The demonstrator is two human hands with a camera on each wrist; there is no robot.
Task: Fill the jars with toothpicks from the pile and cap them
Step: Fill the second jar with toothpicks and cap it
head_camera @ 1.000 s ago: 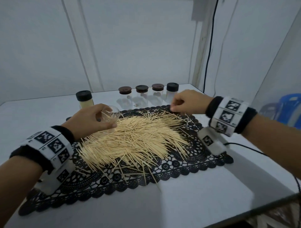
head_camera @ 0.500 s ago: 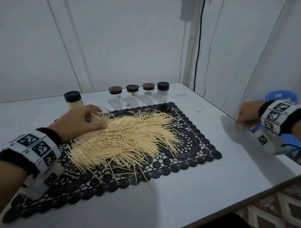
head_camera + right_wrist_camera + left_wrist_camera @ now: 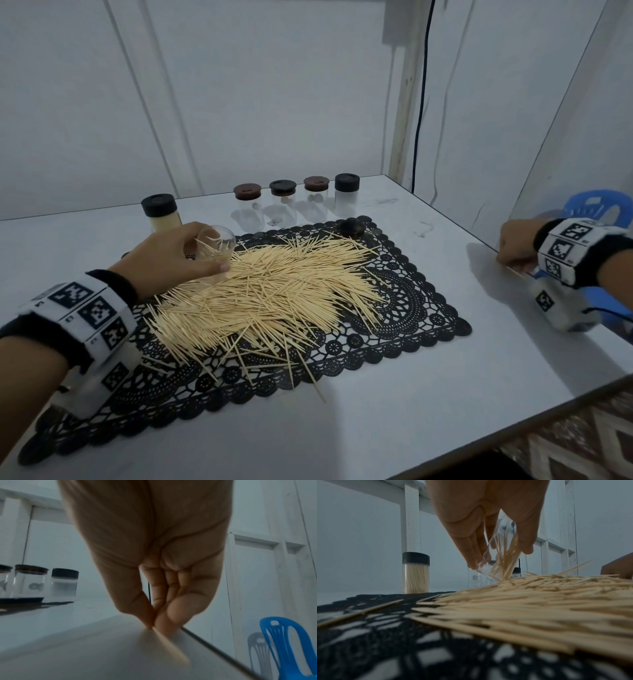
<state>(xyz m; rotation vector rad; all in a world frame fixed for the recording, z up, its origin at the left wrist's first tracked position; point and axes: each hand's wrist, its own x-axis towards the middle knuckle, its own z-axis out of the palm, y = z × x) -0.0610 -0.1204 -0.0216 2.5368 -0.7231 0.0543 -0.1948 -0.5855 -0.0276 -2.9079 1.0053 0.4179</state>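
Head view, left to right: a capped jar full of toothpicks (image 3: 160, 214) stands far left; the left hand (image 3: 168, 255) curls round an open glass jar (image 3: 212, 250), tilted with its mouth low over the toothpick pile (image 3: 267, 291) on the black lace mat (image 3: 411, 308), likely to scoop sticks in; four capped jars (image 3: 296, 202) wait beyond; near the table's right edge the right hand (image 3: 515, 245), fingertips together, pinches a stray toothpick (image 3: 513, 270)

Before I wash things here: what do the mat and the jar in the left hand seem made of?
Mat: looks like matt black openwork lace, perhaps vinyl; the table shows through its holes. Jar: clear and glossy, toothpicks visible through its wall; glass or plastic, unclear.
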